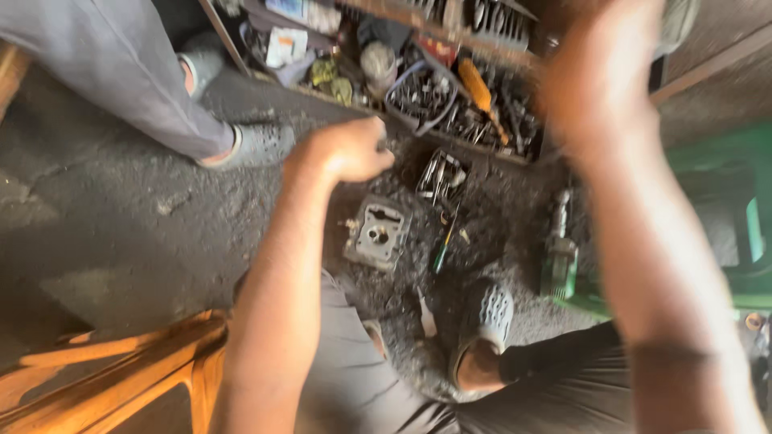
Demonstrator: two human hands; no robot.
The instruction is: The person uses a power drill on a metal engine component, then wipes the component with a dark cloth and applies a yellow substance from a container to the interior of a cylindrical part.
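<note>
My left hand [350, 150] is curled shut, holding nothing I can see. Just below it on the floor lies a metal engine part [376, 233] — likely heavy, rigid, greasy; best gripped by its outer edges. My right hand [599, 76] is raised — too blurred to tell.

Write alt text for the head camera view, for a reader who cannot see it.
Seen from above, a seated person's left hand is closed in a fist above a square metal engine part on a gritty floor; the blurred right hand is raised. Trays of tools lie ahead, another person's legs at left.
</note>
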